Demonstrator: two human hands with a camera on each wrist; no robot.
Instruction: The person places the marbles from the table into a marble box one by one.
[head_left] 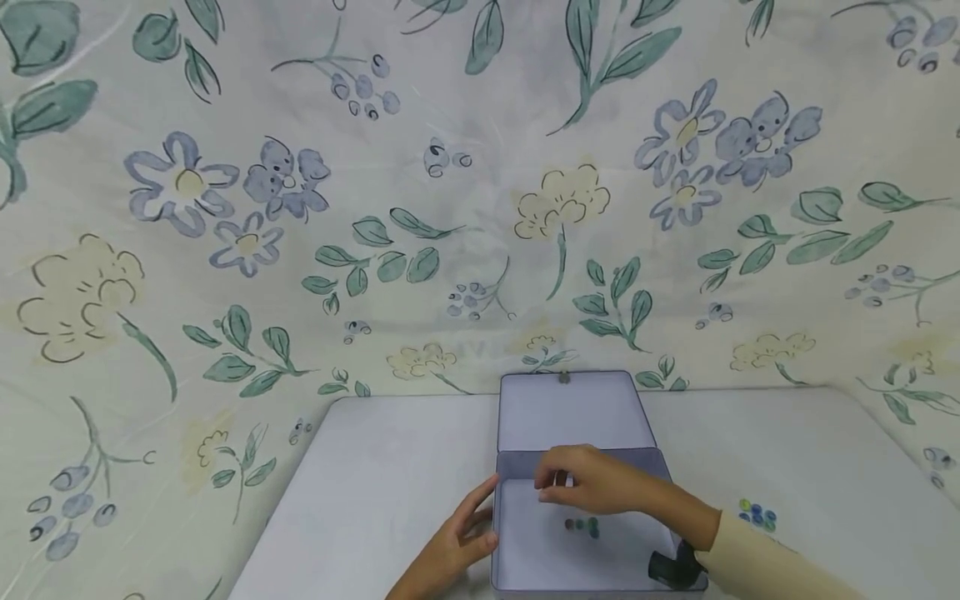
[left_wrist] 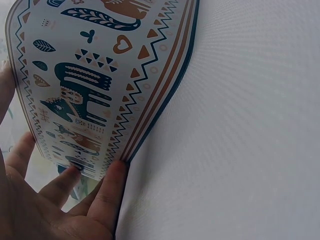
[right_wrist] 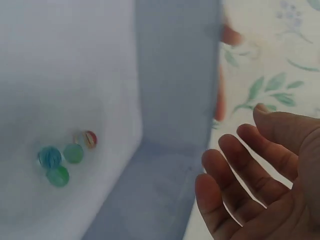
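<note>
An open tin box stands on the white table, its lid tilted up at the back. Several glass marbles lie on its pale floor; the right wrist view shows these marbles as blue, green and reddish. My left hand rests with straight fingers against the box's left outer wall, which is printed with animals and zigzags; its fingertips press the wall's lower edge. Over the box's inside hovers my right hand, and the right wrist view shows that hand open and empty beside the box's inner wall.
A small heap of loose marbles lies on the table right of the box. A flower-printed cloth hangs behind and round the table. A black wrist strap sits on my right forearm.
</note>
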